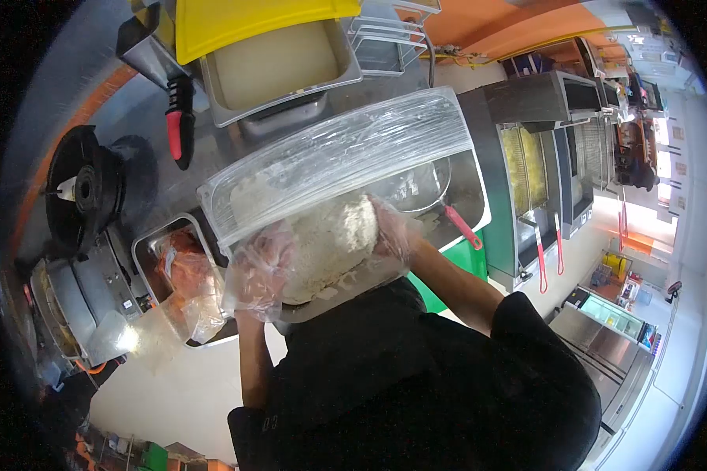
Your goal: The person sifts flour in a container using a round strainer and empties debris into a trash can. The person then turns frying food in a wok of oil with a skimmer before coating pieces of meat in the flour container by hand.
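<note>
A wide tub of white flour lies in front of me, its far part under a clear plastic-wrapped cover. Both my hands wear loose, clear plastic gloves. On the left side of the flour, my left hand reaches in, its fingers blurred by the glove. My right hand presses against a brighter heap of flour from the right, fingertips partly buried. Beside it in the tub rests a round strainer with a red handle.
Left of the tub, a metal pan holds reddish raw meat with plastic. Behind stand a pale-filled steel container with a yellow lid and a red-black handled tool. Fryers with baskets are at right.
</note>
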Available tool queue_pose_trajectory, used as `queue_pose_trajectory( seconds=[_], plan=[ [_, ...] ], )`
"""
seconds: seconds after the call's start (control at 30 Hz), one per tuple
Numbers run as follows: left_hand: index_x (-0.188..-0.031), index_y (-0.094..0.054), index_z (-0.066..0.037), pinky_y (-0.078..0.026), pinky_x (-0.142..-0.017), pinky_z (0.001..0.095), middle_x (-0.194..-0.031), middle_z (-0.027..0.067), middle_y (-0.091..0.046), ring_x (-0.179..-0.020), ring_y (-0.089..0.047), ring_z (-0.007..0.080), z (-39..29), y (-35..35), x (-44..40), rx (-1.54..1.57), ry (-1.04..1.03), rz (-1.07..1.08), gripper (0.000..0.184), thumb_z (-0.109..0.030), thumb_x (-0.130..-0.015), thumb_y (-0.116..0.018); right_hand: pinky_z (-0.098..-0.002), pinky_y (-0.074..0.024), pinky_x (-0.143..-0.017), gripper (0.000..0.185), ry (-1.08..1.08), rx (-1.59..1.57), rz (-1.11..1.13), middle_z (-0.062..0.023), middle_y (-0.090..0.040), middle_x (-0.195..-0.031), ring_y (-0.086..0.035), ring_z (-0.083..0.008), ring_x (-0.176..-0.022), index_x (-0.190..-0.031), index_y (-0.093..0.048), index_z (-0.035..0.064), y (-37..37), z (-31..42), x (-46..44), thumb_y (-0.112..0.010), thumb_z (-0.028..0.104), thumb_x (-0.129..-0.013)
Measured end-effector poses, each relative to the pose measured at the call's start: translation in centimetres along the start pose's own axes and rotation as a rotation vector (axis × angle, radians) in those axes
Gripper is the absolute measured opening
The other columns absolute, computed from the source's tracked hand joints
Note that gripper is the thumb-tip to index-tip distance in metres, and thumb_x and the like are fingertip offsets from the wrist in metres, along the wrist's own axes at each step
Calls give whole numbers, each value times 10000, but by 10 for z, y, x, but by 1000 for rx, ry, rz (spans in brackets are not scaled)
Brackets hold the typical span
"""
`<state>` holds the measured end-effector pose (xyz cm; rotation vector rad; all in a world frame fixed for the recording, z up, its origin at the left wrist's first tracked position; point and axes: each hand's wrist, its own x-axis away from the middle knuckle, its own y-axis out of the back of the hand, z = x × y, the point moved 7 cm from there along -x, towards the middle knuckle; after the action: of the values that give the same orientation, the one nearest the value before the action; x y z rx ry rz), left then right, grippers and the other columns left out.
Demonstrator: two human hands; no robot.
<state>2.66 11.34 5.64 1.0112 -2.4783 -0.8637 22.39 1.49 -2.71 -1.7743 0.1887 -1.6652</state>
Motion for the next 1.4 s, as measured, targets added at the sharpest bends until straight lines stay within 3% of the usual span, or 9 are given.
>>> queue_pose_trajectory(
  seconds=[0.17,0.33,0.6,0.73,0.87,1.03,1.17,1.27,1.4],
  plan=[
    [-1312,-464,-127,-463,-884,428,-1189,208,-569,-1027,-576,339,-71,4,-54,-200,-176,221,575,-134,-755,-609,-493,-515,-870,392,142,-57,149,-155,-605,-1127,-609,-302,-986,-1202,-517,22,-29,29,45,-400,315,-969],
    [-1359,-432,-136,-424,-952,436,-1272,220,-520,-1107,-531,383,-87,-9,-75,26,-258,174,645,-39,-740,-585,-446,-502,-889,337,866,1523,-35,-124,-588,-1181,-595,-256,-1021,-1203,-512,47,-42,57,75,-458,229,-924],
    [-1298,-513,-92,-347,-1040,388,-1314,154,-519,-1238,-470,313,-89,-14,-91,352,-57,192,368,-169,-944,-454,-353,-457,-963,311,467,-557,148,-129,-592,-1197,-566,-239,-1102,-1151,-559,7,-2,77,52,-430,183,-930],
    [-1285,-526,-134,-393,-987,410,-1250,173,-558,-1166,-513,356,-84,-11,-89,405,-47,165,386,-101,-902,-494,-402,-441,-990,352,623,-318,467,-170,-570,-1212,-557,-296,-1104,-1236,-493,-15,4,103,70,-363,151,-954],
    [-1266,-539,-89,-385,-1001,380,-1281,134,-551,-1182,-515,308,-77,-10,-92,391,-74,253,354,-189,-932,-476,-393,-433,-995,357,533,-211,-129,-155,-544,-1249,-525,-313,-1137,-1259,-471,-22,-8,99,98,-360,144,-963],
    [-1287,-517,-110,-401,-981,385,-1265,139,-554,-1157,-524,313,-57,2,-68,68,-164,208,408,-175,-884,-506,-371,-460,-897,377,-691,-2877,454,-150,-565,-1162,-547,-269,-1073,-1204,-519,16,-12,44,82,-507,166,-858],
    [-1303,-500,-127,-413,-965,389,-1253,142,-557,-1138,-531,318,-45,14,-49,-95,-191,119,461,-163,-845,-530,-421,-480,-808,315,-371,-3184,-163,-141,-654,-979,-626,-283,-913,-930,-635,17,55,1,40,-590,296,-791],
    [-1316,-487,-140,-423,-953,392,-1244,145,-559,-1123,-537,321,-39,20,-36,-165,-190,58,504,-155,-816,-548,-465,-460,-860,344,-187,-3421,222,-164,-635,-1076,-624,-303,-966,-1050,-596,8,14,41,53,-541,270,-834],
    [-1333,-469,-157,-435,-938,396,-1231,149,-562,-1104,-544,325,-28,27,-24,-227,-172,-2,565,-144,-778,-572,-446,-461,-874,510,-1006,-3463,56,-184,-594,-1146,-587,-319,-1052,-1330,-339,23,-7,18,31,-461,271,-901]
  ],
)
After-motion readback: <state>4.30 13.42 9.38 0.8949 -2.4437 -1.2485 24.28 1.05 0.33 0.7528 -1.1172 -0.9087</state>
